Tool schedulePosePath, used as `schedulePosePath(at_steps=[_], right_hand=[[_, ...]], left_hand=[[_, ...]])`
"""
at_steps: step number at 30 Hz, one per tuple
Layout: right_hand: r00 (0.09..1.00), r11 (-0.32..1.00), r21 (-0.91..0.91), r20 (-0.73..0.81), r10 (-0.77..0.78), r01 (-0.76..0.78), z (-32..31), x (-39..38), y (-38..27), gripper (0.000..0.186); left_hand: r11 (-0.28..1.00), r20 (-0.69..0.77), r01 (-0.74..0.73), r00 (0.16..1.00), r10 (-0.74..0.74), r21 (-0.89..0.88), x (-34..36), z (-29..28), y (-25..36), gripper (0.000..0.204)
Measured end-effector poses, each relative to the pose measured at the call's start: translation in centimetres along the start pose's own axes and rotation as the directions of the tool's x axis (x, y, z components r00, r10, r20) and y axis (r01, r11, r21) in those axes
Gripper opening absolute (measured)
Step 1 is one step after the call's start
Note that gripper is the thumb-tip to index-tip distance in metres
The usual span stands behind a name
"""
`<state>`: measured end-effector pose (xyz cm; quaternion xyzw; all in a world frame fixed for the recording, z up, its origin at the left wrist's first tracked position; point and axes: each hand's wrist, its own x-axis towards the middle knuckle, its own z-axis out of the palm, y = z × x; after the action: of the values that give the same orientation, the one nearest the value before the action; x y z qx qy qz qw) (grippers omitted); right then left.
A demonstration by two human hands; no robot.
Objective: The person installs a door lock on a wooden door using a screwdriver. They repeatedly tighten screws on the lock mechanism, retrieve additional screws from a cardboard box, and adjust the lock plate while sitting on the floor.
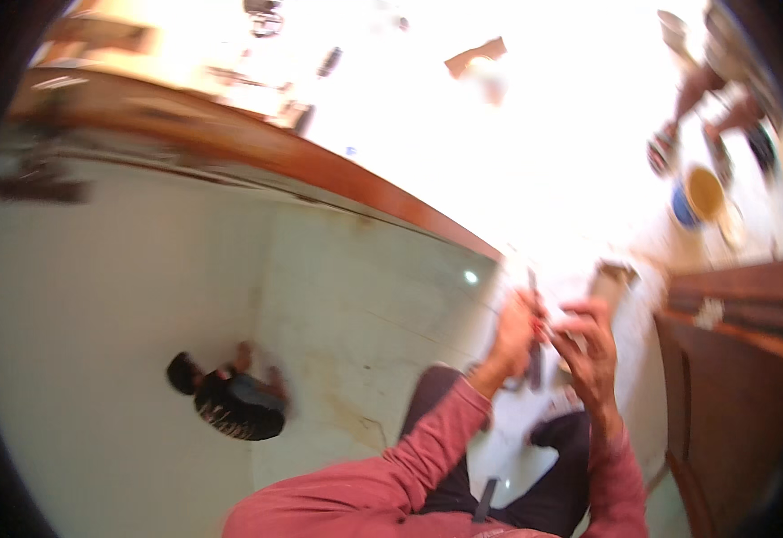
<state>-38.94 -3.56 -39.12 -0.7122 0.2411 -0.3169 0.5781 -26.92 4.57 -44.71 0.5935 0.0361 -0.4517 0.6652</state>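
Note:
My left hand (514, 334) is closed around a long, narrow dark strip (536, 366), which stands out above and below the fist. A small red bit shows at its fingertips; I cannot make out what it is. Close by on the right, my right hand (591, 345) has its fingers bent and apart, the tips almost at the left hand. Blur hides whether anything small lies between them. Just beyond the right hand is a brownish, block-like piece (613, 280). Both hands are above my knees.
A long brown wooden edge (320, 166) runs across the left, beside a pale greenish surface (356, 296). A person in a dark top (239, 412) appears at left. Brown wooden furniture (732, 386) stands right. Beyond are a blue-and-yellow bucket (698, 197) and another person's legs (692, 99).

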Motion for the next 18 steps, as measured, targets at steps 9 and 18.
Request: schedulePosePath(at_steps=[9,18], right_hand=[[0.966,0.960,0.174,-0.097,0.239,-0.220,-1.1,-3.1,-18.9,0.019],[0.944,0.991,-0.046,-0.300,-0.136,0.128,-2.5,1.7,-29.2,0.025]], left_hand=[[0.833,0.139,-0.012,0.985,0.106,-0.553,-15.7,7.1,14.2,0.025],[0.959,0.103,-0.265,0.956,0.275,-0.100,-26.7,12.1,23.7,0.025]])
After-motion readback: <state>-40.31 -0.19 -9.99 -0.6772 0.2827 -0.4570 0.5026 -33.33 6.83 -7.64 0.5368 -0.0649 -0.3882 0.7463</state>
